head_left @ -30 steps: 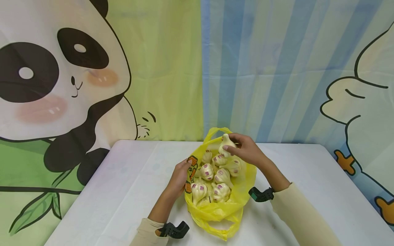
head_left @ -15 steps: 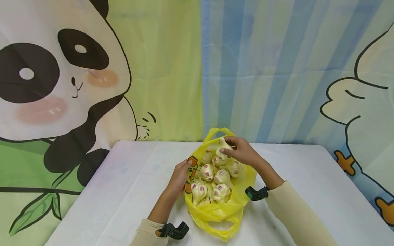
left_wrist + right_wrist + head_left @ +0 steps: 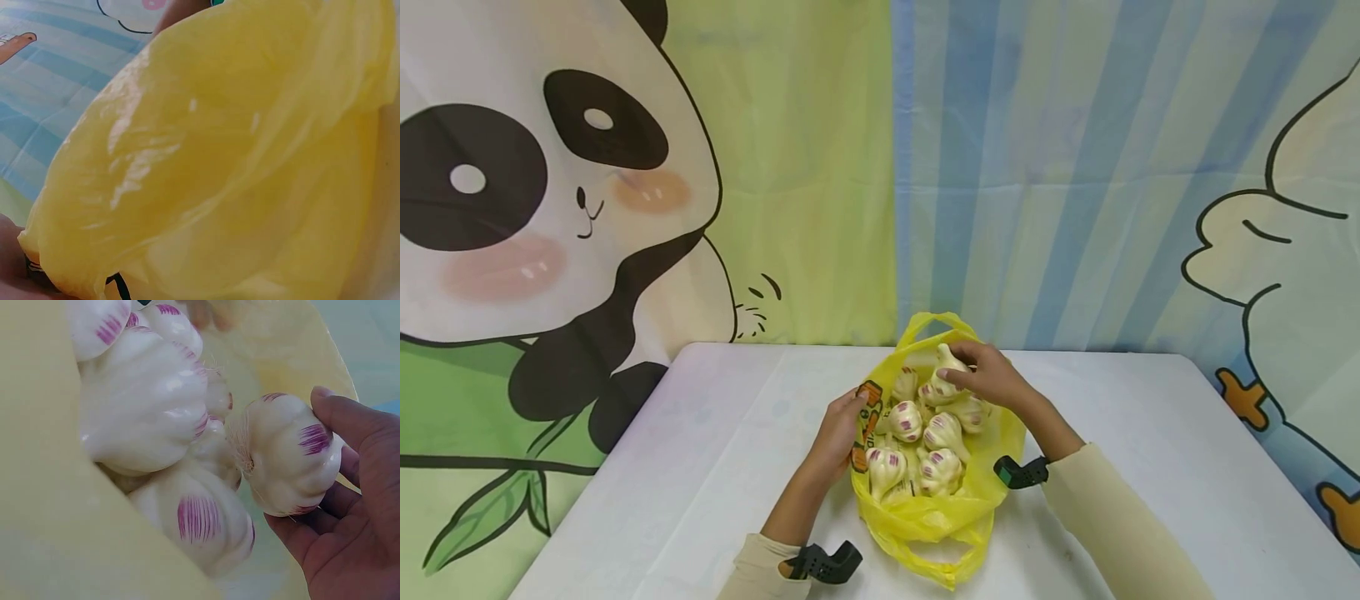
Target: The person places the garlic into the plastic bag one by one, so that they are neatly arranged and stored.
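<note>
A yellow plastic bag [image 3: 1007, 450] lies with its mouth open on the white table, several garlic bulbs [image 3: 943, 433] inside. My left hand [image 3: 837, 433] holds the bag's left edge, thumb over the orange-and-black print; in the left wrist view the yellow film [image 3: 206, 156] hides most of that hand. At the bag's far end my right hand [image 3: 992, 377] grips one garlic bulb [image 3: 290, 453] between thumb and fingers. Its root end faces the other bulbs [image 3: 144, 400], and its neck points up in the head view. Purple streaks mark the bulbs.
The bag's handle loops [image 3: 951, 575] lie toward the near side and stand up at the far side. The white table [image 3: 700, 467] ends at a cartoon curtain [image 3: 805, 208] behind. Each wrist wears a black camera band [image 3: 827, 564].
My right hand has lowered the garlic bulb toward the others at the far end of the bag. The left hand stays at the bag's left edge.
</note>
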`<move>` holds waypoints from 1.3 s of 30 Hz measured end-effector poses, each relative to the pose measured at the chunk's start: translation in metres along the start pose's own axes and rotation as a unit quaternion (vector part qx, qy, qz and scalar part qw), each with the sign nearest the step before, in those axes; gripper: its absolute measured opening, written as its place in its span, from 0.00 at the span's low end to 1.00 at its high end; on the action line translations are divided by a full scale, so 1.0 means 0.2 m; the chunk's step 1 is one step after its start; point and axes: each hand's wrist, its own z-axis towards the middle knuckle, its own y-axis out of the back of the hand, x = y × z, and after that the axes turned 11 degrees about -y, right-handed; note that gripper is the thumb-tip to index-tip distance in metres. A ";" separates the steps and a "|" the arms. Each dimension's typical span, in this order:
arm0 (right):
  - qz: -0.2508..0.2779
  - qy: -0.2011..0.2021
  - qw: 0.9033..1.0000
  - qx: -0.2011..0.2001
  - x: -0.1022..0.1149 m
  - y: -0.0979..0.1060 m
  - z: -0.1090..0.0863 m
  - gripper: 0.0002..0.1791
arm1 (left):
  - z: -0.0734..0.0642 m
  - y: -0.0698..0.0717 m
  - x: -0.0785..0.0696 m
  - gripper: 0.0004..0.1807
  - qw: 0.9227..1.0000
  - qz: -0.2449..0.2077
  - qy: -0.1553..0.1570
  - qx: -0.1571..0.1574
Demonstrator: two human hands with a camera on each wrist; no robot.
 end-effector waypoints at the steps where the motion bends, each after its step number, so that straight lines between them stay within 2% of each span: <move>1: 0.002 -0.007 1.000 -0.001 0.00 0.00 0.00 0.22 | 0.00 0.00 0.00 0.27 1.000 -0.001 0.000 0.000; 9: -0.001 -0.026 1.000 -0.012 -0.02 0.00 0.00 0.27 | 0.00 -0.01 -0.01 0.27 1.000 0.000 -0.002 -0.001; 17: -0.041 -0.030 0.997 -0.049 -0.03 -0.01 0.00 0.30 | 0.00 0.00 -0.01 0.27 1.000 -0.005 -0.003 0.000; 26: -0.050 -0.032 0.996 -0.067 -0.05 -0.01 0.02 0.30 | 0.00 0.00 0.01 0.27 1.000 -0.023 -0.008 0.011; 34: -0.050 -0.030 0.995 -0.079 -0.05 -0.01 0.02 0.23 | -0.01 0.00 0.00 0.27 0.999 -0.031 -0.012 0.016; 39: -0.050 -0.028 0.994 -0.096 -0.03 -0.01 0.02 0.23 | -0.01 0.00 0.00 0.27 0.999 -0.030 -0.010 0.014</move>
